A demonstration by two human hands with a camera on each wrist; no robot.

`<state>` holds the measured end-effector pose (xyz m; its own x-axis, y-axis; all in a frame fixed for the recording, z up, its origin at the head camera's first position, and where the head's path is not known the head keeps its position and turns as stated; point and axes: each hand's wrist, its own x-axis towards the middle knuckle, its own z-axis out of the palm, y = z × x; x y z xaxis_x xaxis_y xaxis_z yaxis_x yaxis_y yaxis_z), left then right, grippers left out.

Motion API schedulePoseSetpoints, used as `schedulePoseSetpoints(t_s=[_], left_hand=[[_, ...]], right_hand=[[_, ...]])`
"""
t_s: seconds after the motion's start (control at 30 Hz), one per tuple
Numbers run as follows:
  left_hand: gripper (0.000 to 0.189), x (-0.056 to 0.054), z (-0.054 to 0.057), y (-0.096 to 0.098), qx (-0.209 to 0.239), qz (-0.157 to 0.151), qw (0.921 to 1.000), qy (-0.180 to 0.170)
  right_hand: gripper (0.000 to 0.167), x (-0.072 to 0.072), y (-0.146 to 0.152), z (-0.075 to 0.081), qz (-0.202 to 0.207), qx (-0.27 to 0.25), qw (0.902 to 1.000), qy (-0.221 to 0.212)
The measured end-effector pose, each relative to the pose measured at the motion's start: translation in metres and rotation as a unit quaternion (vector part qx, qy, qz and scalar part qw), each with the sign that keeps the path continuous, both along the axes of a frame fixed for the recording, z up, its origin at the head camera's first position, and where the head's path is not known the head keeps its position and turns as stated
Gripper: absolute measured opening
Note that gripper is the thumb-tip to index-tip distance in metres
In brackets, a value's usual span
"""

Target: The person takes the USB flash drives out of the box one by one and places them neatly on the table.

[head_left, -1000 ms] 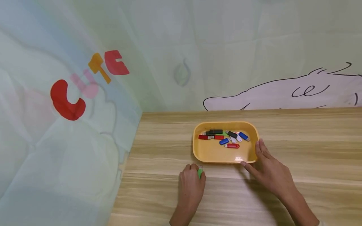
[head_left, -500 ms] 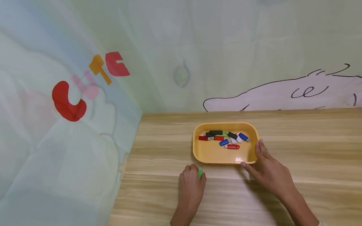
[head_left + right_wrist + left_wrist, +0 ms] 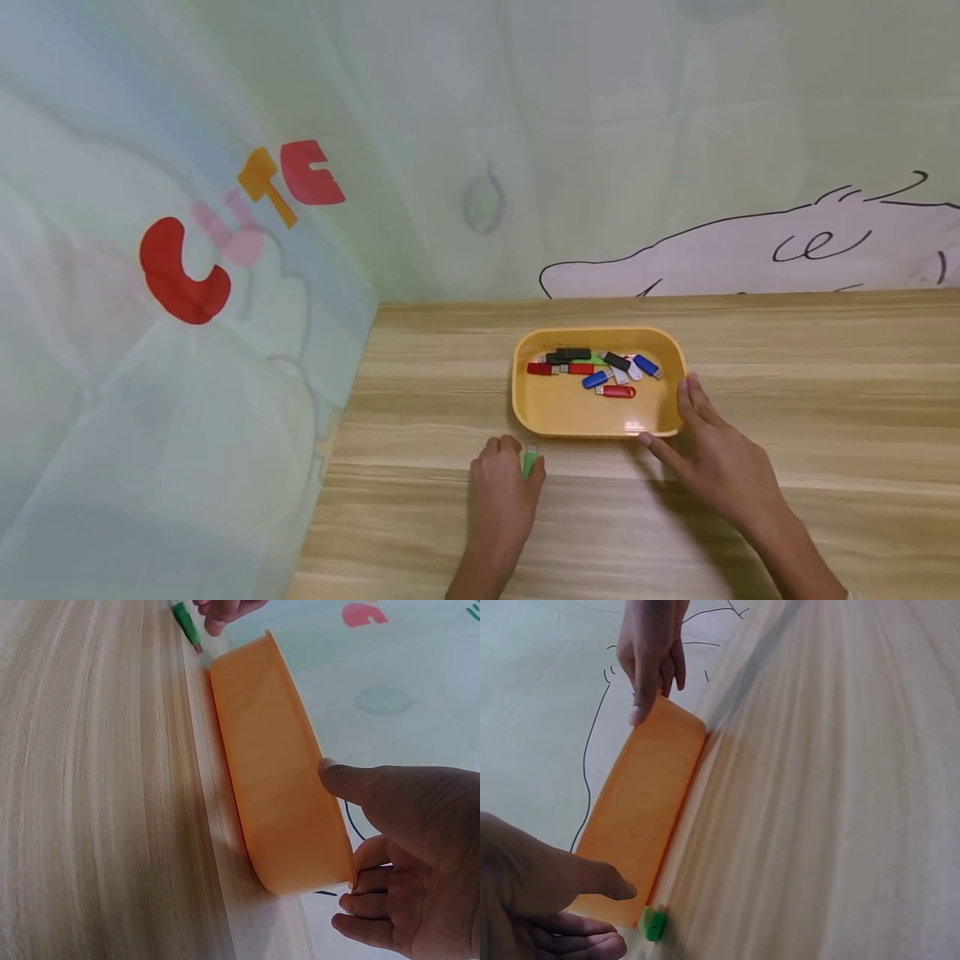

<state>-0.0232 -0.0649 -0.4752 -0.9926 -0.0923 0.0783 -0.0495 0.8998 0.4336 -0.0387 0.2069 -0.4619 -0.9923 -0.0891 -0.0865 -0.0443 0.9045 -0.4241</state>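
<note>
A green USB stick (image 3: 530, 461) lies on the wooden table just in front of a yellow plastic tray (image 3: 570, 421). Beside the stick, my left hand (image 3: 501, 492) has its thumb and fingers spread apart; in the left wrist view the green stick (image 3: 654, 924) sits on the wood beyond the fingertips. My right hand (image 3: 726, 457) grips the tray's near right corner, thumb on the front rim and fingers along the right end, as the right hand (image 3: 420, 847) also shows in the right wrist view. Several USB sticks, among them a red one (image 3: 618, 392) and a blue one (image 3: 647, 366), lie inside.
The table (image 3: 420, 383) meets a pale printed cloth (image 3: 450, 150) at the back and a second cloth side (image 3: 187, 417) on the left. Inside the tray, a black USB stick (image 3: 573, 354) and others cluster toward the back.
My left hand has let go of the green USB stick, its fingers drawing slightly left and away from it. The right hand stays at the tray's corner, and the tray has not visibly moved.
</note>
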Motion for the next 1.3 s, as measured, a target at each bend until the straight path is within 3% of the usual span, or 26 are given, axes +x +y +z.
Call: schedulePoseSetpoints(t_s=[0.23,0.43,0.63,0.9,1.3], left_hand=[[0.024,-0.002,0.008,-0.005,0.034,-0.001,0.9973,0.065],[0.021,-0.008,0.021,-0.007,0.072,0.019,0.9959,0.050],[0.022,-0.015,0.034,-0.007,0.061,0.023,0.9970,0.043],[0.022,-0.027,0.043,-0.008,0.060,-0.012,0.9946,0.084],[0.030,-0.049,0.051,0.001,0.047,-0.031,0.9970,0.053]], right_hand=[[0.109,0.000,-0.001,0.001,-0.004,0.002,1.0000,-0.006],[0.107,0.000,0.000,0.001,-0.002,0.000,1.0000,0.002],[0.106,-0.001,0.001,0.002,0.002,-0.004,1.0000,0.007],[0.108,0.001,0.000,0.001,0.000,-0.009,0.9999,0.009],[0.107,0.002,0.000,-0.001,0.000,-0.010,0.9998,0.016]])
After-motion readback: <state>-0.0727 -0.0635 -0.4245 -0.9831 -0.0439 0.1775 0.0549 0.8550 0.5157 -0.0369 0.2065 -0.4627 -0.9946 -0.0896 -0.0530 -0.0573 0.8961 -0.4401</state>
